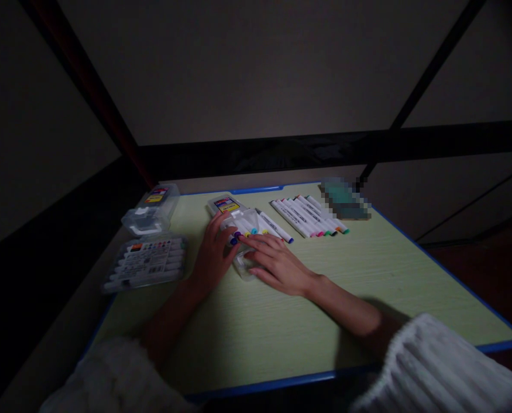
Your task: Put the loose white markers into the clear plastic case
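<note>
A clear plastic marker case [243,217] with a bright label lies opened near the middle of the table, several white markers with coloured ends [253,232] in it. My left hand [212,252] is closed around the case's left side, its thumb by the purple and blue marker ends. From the right, my right hand [281,265] reaches over the clear front part of the case [243,268]. Its fingers are stretched out, the tips touching the marker ends. The fingers partly hide the case. Loose white markers [275,225] lie just right of it.
A row of white markers with coloured ends [309,217] lies further right. Behind it sits a blurred-out greenish flat object [346,199]. To the left are a clear empty-looking case [152,209] and a filled marker case [146,261]. The pale table [393,281] has a blue edge.
</note>
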### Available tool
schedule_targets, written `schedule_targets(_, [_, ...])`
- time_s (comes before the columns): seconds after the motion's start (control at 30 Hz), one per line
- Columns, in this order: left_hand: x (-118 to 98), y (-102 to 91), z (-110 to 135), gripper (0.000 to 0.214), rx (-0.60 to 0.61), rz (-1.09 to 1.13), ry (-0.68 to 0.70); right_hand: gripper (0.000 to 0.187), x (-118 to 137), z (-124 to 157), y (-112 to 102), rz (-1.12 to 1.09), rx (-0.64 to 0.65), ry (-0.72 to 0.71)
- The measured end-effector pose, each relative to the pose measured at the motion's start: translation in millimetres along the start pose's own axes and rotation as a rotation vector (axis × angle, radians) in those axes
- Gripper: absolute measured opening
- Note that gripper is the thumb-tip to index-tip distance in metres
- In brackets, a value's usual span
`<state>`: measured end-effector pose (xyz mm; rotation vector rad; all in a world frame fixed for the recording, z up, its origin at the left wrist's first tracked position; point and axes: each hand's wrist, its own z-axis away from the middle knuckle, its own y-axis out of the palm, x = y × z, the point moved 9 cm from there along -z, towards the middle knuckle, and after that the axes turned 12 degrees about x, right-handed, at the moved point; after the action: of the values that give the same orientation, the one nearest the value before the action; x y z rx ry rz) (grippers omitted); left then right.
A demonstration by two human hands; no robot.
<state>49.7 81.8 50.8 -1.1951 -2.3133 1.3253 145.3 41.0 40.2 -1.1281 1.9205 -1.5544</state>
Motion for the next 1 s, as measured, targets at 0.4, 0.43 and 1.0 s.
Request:
schedule_targets(0.4, [1,0.2,1,0.024,-0.010,0.001,0.002,0.020,7,6,-16,-0.031,-0.187,-0.092])
schedule_targets(0.43, [1,0.1,1,0.024,-0.009,-0.001,0.001,0.019,7,7,-16,-0.024,-0.195,-0.096])
schedule_targets(1.0, [1,-0.4,0,0.025,-0.005,0.008,-0.013,0.018,2,13,-20,0.032,-0.282,-0.058])
